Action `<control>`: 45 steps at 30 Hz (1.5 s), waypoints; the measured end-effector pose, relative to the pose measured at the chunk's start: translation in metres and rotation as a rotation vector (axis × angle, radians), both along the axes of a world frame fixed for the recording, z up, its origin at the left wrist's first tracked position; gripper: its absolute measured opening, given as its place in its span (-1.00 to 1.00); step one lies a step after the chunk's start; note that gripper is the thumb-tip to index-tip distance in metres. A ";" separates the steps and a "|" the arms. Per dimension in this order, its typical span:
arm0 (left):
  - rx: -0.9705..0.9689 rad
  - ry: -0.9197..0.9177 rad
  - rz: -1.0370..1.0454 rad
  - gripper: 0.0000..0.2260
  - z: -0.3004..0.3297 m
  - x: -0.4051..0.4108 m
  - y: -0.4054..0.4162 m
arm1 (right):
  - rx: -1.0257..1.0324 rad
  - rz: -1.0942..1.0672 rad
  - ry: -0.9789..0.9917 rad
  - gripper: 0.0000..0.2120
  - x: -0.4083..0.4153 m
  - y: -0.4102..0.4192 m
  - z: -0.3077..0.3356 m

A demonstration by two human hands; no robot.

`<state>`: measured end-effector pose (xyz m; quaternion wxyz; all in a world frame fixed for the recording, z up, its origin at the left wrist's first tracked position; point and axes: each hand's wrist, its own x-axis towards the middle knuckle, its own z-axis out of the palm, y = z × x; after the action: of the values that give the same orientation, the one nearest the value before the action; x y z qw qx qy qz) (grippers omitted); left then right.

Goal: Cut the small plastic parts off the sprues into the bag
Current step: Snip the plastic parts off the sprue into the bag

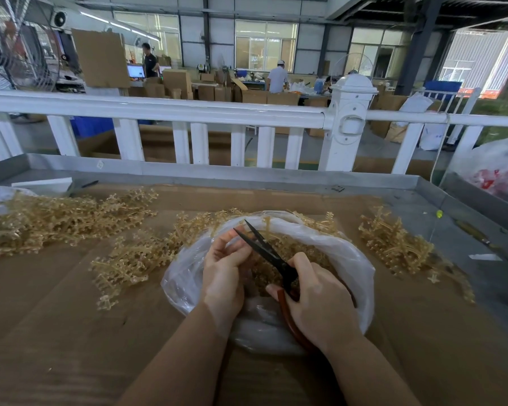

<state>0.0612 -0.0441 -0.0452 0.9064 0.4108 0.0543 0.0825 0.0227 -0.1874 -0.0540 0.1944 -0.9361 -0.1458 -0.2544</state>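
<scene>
- Cardboard sheet (56, 317) covers the metal-rimmed worktable; a white railing (188, 112) fences off the factory floor.
- Amber sprues (68, 215) lie heaped around the clear plastic bag (349, 259).
- Left hand (226, 268) pinches something small over the bag; what it is cannot be made out.
- Right hand (317, 303) grips red-handled scissors (272, 254), blades parted.

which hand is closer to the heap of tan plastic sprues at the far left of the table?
Left. The left hand is over the clear plastic bag, on the heap's side; the right hand, gripping the black scissors, is farther right.
</scene>
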 end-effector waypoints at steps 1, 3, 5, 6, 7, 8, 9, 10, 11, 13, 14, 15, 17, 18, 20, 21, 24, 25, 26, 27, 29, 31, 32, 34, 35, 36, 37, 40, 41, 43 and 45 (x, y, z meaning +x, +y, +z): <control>-0.031 0.017 -0.011 -0.69 0.000 0.001 0.001 | 0.001 -0.001 0.001 -0.59 0.000 0.000 0.000; -0.032 0.025 -0.017 -0.67 0.000 0.001 0.000 | 0.006 -0.003 -0.001 -0.59 0.000 0.001 -0.001; -0.016 0.007 -0.013 -0.69 0.000 0.000 -0.001 | 0.006 -0.005 0.002 -0.59 0.000 0.001 -0.001; -0.014 0.006 -0.006 -0.69 0.000 0.000 -0.001 | 0.008 -0.006 0.004 -0.59 0.000 0.001 -0.002; -0.018 0.005 -0.004 -0.68 0.000 0.000 -0.001 | 0.011 -0.005 0.005 -0.60 0.000 0.001 -0.002; -0.025 0.003 -0.007 -0.68 0.000 0.001 0.000 | 0.016 -0.005 0.004 -0.60 0.000 0.001 -0.002; -0.031 -0.002 -0.015 -0.68 -0.001 0.001 0.000 | 0.020 -0.005 0.000 -0.61 0.000 0.001 -0.002; -0.032 -0.008 -0.020 -0.68 -0.002 0.001 0.000 | 0.022 -0.006 -0.003 -0.61 0.000 0.001 -0.002; -0.031 -0.014 -0.022 -0.68 -0.003 0.002 0.000 | 0.024 -0.007 -0.004 -0.62 0.000 0.001 -0.001; -0.027 -0.028 -0.032 -0.73 -0.004 0.002 -0.001 | 0.036 -0.007 -0.007 -0.63 0.000 0.002 -0.001; -0.026 -0.037 -0.038 -0.75 -0.004 0.003 -0.001 | 0.042 -0.008 -0.009 -0.63 0.000 0.002 -0.001; -0.025 -0.048 -0.043 -0.75 -0.004 0.003 -0.001 | 0.045 -0.009 -0.010 -0.63 0.000 0.002 -0.001; -0.005 -0.078 -0.056 -0.74 -0.006 0.003 -0.001 | 0.042 -0.010 -0.011 -0.64 -0.001 0.002 -0.001; 0.012 -0.086 -0.057 -0.74 -0.006 0.003 -0.001 | 0.039 -0.007 -0.011 -0.64 0.000 0.002 -0.001; 0.052 -0.086 -0.041 -0.74 -0.007 0.003 -0.001 | 0.027 -0.004 -0.017 -0.64 0.000 0.003 -0.001; 0.074 -0.088 -0.035 -0.73 -0.007 0.003 -0.002 | 0.020 -0.004 -0.023 -0.64 0.001 0.003 -0.001; 0.116 -0.106 -0.038 -0.73 -0.006 0.002 -0.003 | 0.008 -0.008 -0.036 -0.61 0.001 0.002 0.000; 0.116 -0.109 -0.033 -0.73 -0.005 0.002 -0.004 | 0.007 -0.010 -0.036 -0.60 0.001 0.002 0.000; 0.112 -0.109 -0.024 -0.73 -0.005 0.002 -0.004 | 0.009 -0.008 -0.034 -0.59 0.001 0.002 0.000; 0.107 -0.105 -0.019 -0.73 -0.004 0.002 -0.004 | 0.012 -0.004 -0.034 -0.58 0.002 0.002 0.000; 0.101 -0.101 -0.024 -0.73 -0.004 0.001 -0.005 | 0.018 0.004 -0.037 -0.59 0.002 0.002 0.000; 0.089 -0.098 -0.027 -0.72 -0.004 0.001 -0.004 | 0.012 0.005 -0.034 -0.61 0.004 0.002 0.000; 0.090 -0.092 -0.023 -0.71 -0.004 0.001 -0.004 | 0.003 0.003 -0.032 -0.61 0.004 0.002 0.001; 0.100 -0.087 -0.018 -0.70 -0.004 0.001 -0.004 | -0.006 0.002 -0.037 -0.62 0.005 0.001 0.000; 0.098 -0.086 -0.017 -0.70 -0.004 0.001 -0.004 | -0.005 -0.001 -0.037 -0.62 0.005 0.001 0.000; 0.091 -0.083 -0.014 -0.69 -0.005 0.001 -0.004 | -0.002 -0.009 -0.037 -0.62 0.004 0.001 0.000; 0.084 -0.076 -0.012 -0.67 -0.005 0.001 -0.004 | 0.007 -0.020 -0.042 -0.62 0.004 0.001 0.000; 0.079 -0.056 -0.039 -0.62 -0.006 0.002 -0.003 | 0.063 -0.063 -0.071 -0.64 0.004 0.002 -0.001; 0.076 -0.047 -0.060 -0.62 -0.006 0.002 -0.003 | 0.070 -0.076 -0.067 -0.64 0.004 0.002 -0.002; 0.053 -0.024 -0.100 -0.68 -0.004 0.002 -0.002 | 0.056 -0.083 -0.040 -0.63 0.004 0.003 -0.003; 0.010 0.004 -0.127 -0.73 -0.002 0.002 -0.001 | 0.050 -0.076 -0.013 -0.60 0.005 0.004 -0.003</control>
<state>0.0632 -0.0455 -0.0467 0.9076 0.4181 0.0296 0.0241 0.0275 -0.1839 -0.0568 0.2071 -0.9342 -0.1051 -0.2710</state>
